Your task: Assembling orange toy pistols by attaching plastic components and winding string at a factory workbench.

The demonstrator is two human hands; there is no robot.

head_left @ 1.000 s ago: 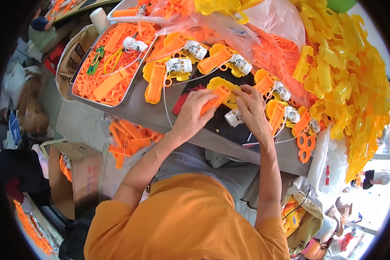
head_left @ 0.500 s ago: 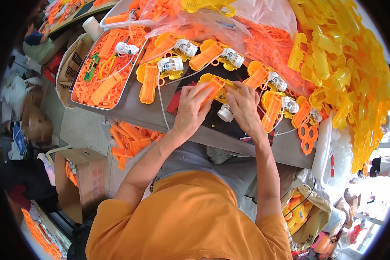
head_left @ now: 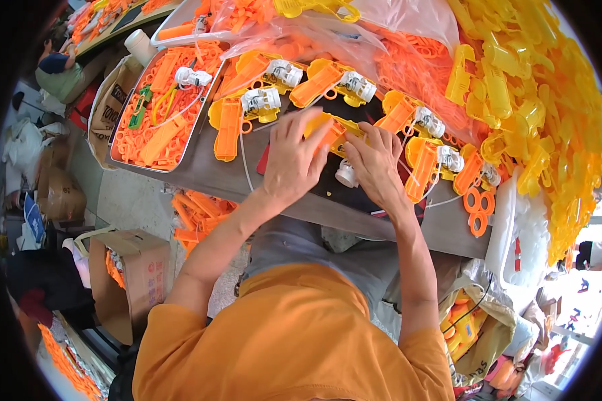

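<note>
- Held shell [head_left: 350, 125]: yellow.
- Grip piece [head_left: 332, 138] in it: orange.
- Mechanisms [head_left: 261, 101] on the row of shells: white with dark grey patches.
- Wire [head_left: 247, 164]: white.
- Mat [head_left: 314, 196]: black, red at its left edge.
- Table [head_left: 204, 173]: grey.
- Joined rings [head_left: 476, 227]: orange.
- Tray parts [head_left: 130, 146]: orange, with a green piece [head_left: 140, 110] among them.
- Big heap [head_left: 515, 107]: see-through yellow.
- Cup [head_left: 139, 45]: white.
- Carton [head_left: 139, 294]: brown, reddish print.
- Shirt [head_left: 261, 334]: plain mustard-orange.
- Trousers [head_left: 294, 246]: grey.
</note>
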